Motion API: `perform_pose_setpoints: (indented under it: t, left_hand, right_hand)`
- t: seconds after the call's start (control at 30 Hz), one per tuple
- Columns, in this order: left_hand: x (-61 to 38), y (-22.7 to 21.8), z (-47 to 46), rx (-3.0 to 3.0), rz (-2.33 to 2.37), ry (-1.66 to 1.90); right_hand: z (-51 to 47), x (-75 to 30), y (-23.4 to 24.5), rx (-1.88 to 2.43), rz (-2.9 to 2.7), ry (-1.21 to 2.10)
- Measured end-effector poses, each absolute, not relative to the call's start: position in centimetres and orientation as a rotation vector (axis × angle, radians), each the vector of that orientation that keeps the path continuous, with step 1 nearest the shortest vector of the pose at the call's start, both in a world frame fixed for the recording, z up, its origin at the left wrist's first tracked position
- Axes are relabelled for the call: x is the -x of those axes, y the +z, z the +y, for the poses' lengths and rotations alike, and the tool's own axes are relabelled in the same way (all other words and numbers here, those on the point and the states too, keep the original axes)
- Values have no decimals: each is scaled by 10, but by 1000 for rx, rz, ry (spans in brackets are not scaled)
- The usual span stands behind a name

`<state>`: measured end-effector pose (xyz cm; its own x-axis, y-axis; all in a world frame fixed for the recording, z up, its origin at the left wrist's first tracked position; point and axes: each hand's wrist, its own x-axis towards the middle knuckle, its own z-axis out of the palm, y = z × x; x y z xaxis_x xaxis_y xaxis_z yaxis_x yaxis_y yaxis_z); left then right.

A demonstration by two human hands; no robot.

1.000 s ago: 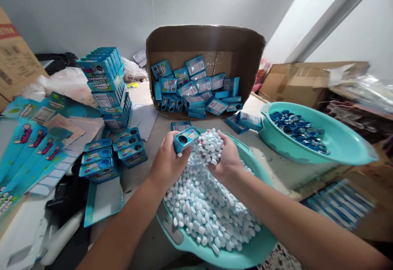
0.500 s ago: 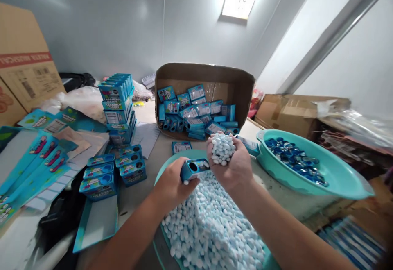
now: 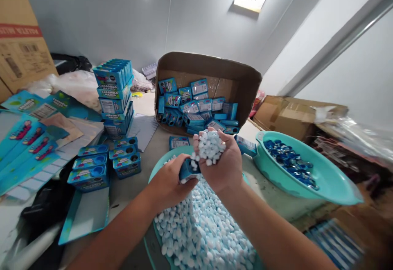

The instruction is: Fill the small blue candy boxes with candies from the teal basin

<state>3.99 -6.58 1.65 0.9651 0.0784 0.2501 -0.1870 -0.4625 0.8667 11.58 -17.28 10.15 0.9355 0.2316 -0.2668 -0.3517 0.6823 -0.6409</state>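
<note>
My left hand (image 3: 167, 182) is wrapped around a small blue candy box (image 3: 188, 172), tilted toward my other palm. Cupped palm-up beside it, my right hand (image 3: 226, 169) holds a heap of small white and pale blue candies (image 3: 211, 146). A few candies sit at the box's opening, where the two hands meet. Below both hands, a teal basin (image 3: 157, 167) is full of the same loose candies (image 3: 211, 229). How full the held box is cannot be seen.
A cardboard carton (image 3: 211, 63) on its side holds many blue boxes. At right stands a teal tub (image 3: 331, 184) of shiny blue round pieces (image 3: 290, 161). Leftward are grouped boxes (image 3: 89, 175), a tall box stack (image 3: 113, 98), an open tray (image 3: 89, 210) and flat printed card (image 3: 24, 147).
My right hand has moved left to the box, bringing the candies against its opening. The box's hole, visible before, is now partly covered by candies. The whole view has shifted slightly.
</note>
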Motion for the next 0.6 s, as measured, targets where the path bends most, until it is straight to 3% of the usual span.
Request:
perform_pose_setpoints:
  t: [0.6]
  left_hand:
    - [-37, 18, -65, -2078, -101, 314]
  right_hand:
    - [-175, -107, 103, 720, 104, 367]
